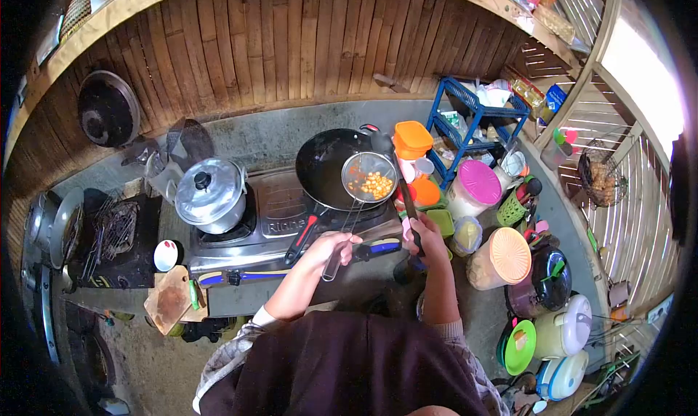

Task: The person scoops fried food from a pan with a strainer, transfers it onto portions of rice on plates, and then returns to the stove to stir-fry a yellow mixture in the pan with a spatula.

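My left hand [329, 252] is closed around the wire handle of a mesh strainer [363, 166]. In the strainer lies a small heap of orange-yellow pieces [376, 186], like fried nuts or kernels. It overlaps the right part of a dark wok [320, 160] on the stove's right burner. My right hand [429, 240] grips the dark handle of a long-handled spatula [407, 196], its far end reaching up beside the strainer and the wok's right rim. The wok's own black-and-red handle [309, 233] points toward me, near my left hand.
A lidded metal pot [211, 198] sits on the left burner of the gas stove [280, 206]. Cutting boards [169, 298] and a small bowl [166, 255] are at left. Plastic containers [478, 183] crowd the right, below a blue rack [476, 110].
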{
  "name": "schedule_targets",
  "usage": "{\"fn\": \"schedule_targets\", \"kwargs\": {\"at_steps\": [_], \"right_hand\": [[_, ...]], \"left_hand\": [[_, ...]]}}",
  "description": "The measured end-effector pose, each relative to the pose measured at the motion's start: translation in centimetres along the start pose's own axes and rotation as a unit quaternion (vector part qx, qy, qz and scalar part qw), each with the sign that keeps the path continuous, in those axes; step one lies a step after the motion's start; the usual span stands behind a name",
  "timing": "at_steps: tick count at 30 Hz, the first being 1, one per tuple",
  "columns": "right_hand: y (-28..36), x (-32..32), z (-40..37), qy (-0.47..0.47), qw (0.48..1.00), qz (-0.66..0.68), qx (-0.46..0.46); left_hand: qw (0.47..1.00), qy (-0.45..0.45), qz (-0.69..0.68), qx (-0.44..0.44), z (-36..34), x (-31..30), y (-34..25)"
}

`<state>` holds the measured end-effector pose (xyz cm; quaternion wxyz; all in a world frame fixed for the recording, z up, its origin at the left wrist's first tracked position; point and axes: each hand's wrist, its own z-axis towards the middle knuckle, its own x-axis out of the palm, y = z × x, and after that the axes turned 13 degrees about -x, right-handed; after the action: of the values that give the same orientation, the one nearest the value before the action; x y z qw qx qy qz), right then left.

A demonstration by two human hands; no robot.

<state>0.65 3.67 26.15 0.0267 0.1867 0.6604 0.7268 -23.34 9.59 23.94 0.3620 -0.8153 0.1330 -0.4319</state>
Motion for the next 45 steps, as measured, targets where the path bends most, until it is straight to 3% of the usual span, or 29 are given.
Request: {"fn": "schedule_targets", "kwargs": {"at_steps": [5,9,12,26,29,32,45], "right_hand": [[0.4,-0.1,-0.2,0.008,1.000,0.028,0.001],[0.6,-0.3,0.2,-0.004,1.000,-0.030,0.002],[0.1,-0.8,0.5,0.002,0.999,0.015,0.041],[0.2,-0.5,0.3,0.065,0.998,-0.021,-0.007],[1.3,-0.6,-0.3,0.094,0.995,0.003,0.020],[1.1,-0.3,-0.4,0.078,0.995,-0.067,0.002],[-0.4,-1.4,-0.1,0.085,0.996,-0.033,-0.013]], "left_hand": [[1.000,-0.008,0.000,0.002,-0.3,0.2,-0.1],[1.000,-0.016,0.009,0.019,-0.4,0.1,0.0],[1.000,-0.011,0.009,0.020,-0.7,0.1,-0.1],[0.999,-0.020,-0.006,0.032,-1.9,0.6,0.1],[0.999,-0.031,-0.005,0.040,-2.0,0.8,0.2],[0.998,-0.044,-0.002,0.042,-2.1,1.0,0.4],[0.998,-0.032,0.004,0.048,-2.9,0.5,1.1]]}}
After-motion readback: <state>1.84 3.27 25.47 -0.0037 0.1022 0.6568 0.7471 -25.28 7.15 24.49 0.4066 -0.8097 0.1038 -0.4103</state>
